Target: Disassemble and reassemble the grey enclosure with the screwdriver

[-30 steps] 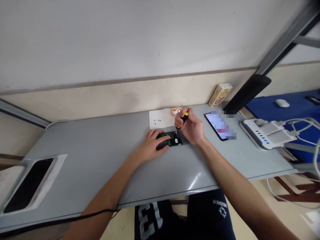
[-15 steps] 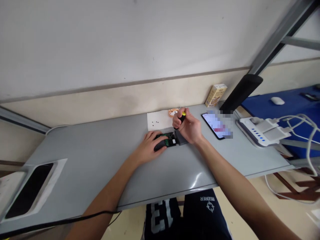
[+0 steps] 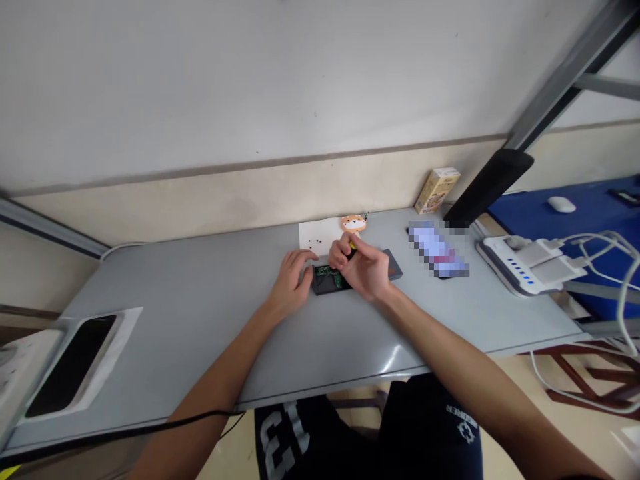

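A small dark case holding a green circuit board (image 3: 327, 278) lies on the grey table (image 3: 200, 313). My left hand (image 3: 290, 280) rests just left of it, fingers loosely curled beside its edge, holding nothing. My right hand (image 3: 361, 265) is closed around a black screwdriver with a yellow cap (image 3: 352, 246), low over the right part of the board. A dark flat cover (image 3: 393, 265) shows behind my right hand.
A white paper with several tiny black screws (image 3: 316, 235) lies behind the board, an orange animal figure (image 3: 354, 223) beside it. Right: a phone (image 3: 437, 250), a small carton (image 3: 438, 189), a black lamp arm (image 3: 487, 183), a white charging hub (image 3: 525, 263). A black slab (image 3: 70, 363) lies at left.
My left hand has slid off the board to its left edge. My right hand has dropped and shifted left with the screwdriver, uncovering the dark cover behind it.
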A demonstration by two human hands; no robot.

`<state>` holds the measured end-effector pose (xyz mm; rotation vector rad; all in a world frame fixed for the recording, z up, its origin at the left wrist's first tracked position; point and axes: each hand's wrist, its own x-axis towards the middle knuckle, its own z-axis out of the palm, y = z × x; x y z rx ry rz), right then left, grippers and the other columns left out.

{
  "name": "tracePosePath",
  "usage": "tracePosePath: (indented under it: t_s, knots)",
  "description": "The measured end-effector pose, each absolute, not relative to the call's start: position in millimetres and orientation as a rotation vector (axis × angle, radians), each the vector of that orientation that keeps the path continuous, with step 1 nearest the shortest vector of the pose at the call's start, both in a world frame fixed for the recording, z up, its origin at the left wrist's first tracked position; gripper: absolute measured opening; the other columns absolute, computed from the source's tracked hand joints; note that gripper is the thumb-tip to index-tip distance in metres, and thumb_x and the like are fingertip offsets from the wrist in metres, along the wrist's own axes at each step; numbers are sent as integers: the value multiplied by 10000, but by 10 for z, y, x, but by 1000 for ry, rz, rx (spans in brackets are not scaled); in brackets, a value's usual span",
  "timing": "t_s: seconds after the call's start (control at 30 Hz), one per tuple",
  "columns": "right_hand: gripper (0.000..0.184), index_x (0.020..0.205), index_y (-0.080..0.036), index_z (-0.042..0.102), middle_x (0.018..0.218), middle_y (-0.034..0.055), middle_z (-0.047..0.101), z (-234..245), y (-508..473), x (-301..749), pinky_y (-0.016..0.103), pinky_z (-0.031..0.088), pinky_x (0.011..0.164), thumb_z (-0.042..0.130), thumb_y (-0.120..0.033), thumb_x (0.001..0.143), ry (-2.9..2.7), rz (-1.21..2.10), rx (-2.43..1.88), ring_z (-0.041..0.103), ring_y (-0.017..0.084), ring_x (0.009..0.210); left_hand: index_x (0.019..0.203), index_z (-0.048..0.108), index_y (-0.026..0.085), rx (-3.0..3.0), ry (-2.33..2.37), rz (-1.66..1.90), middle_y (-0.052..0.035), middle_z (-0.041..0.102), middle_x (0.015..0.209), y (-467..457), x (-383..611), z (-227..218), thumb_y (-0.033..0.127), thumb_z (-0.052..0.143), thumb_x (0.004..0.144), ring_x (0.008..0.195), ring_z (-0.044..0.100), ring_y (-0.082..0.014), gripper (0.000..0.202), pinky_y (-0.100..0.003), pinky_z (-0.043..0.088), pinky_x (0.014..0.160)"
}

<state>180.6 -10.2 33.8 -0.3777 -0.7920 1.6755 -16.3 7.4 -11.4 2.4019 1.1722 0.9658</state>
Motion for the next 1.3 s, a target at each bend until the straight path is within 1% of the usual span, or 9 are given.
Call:
tracePosePath:
  t_s: [0.1,0.2,0.33,0.43,0.53,0.6,0.67,1.03,1.3]
  knots:
    - [305,703,-230,427,680,1,311,418,-66,1909,328,400,656,476,-363,973,-727,1637,-367,336,173,627,1083,677,228,2537,1131,912,-76,623,1207,25,-131,-47,262,518,994,1174,529,-251,185,-454,426,1070]
    - [301,700,-231,394,683,-6,280,498,-7,2045,324,394,645,460,-332,976,-659,1575,-345,320,170,619,1108,717,250,2629,1204,910,-77,627,1226,-9,-116,2,336,627,954,1177,523,-277,198,-480,419,1059]
    - [301,699,-232,334,691,-9,267,533,57,2187,330,402,648,467,-314,956,-589,1473,-336,337,170,620,1161,722,261,2588,1302,1060,-78,638,1235,26,-121,-2,341,651,953,1176,532,-266,234,-461,432,1057]
    - [297,693,-227,319,693,-12,255,513,68,2204,326,401,653,486,-298,928,-561,1507,-278,339,165,628,1171,726,257,2558,1301,1100,-73,662,1210,89,-109,-34,368,672,952,1164,546,-252,252,-439,445,1045]
    - [302,687,-225,317,696,-14,251,485,60,2159,323,394,649,505,-293,915,-532,1562,-240,327,162,628,1046,761,257,2558,1247,1039,-46,711,1103,147,-98,-70,384,678,957,1086,575,-229,175,-422,452,1010]
    - [297,683,-223,327,691,-14,251,474,55,2132,319,386,644,510,-285,909,-513,1582,-217,320,162,628,940,769,255,2556,1229,1006,-29,734,1011,169,-105,-86,377,666,968,1025,585,-218,162,-413,454,975]
    - [292,679,-221,338,688,-14,252,471,55,2128,316,381,644,509,-281,908,-497,1594,-205,320,161,631,897,768,251,2551,1227,996,-23,744,966,181,-119,-86,363,657,974,1000,586,-215,175,-411,451,955]
    - [291,678,-224,376,692,-18,255,475,144,2317,316,379,636,482,-290,941,-604,1483,-322,298,161,615,927,798,244,2710,1205,738,-40,749,981,775,191,83,276,656,936,1110,522,-273,146,-424,446,1017]
    - [297,690,-211,441,665,-6,309,466,109,2281,286,372,616,446,-298,974,-684,1594,-313,318,155,612,983,790,236,2843,1242,533,-75,710,1093,857,281,95,266,612,947,1153,508,-309,184,-485,436,1035]
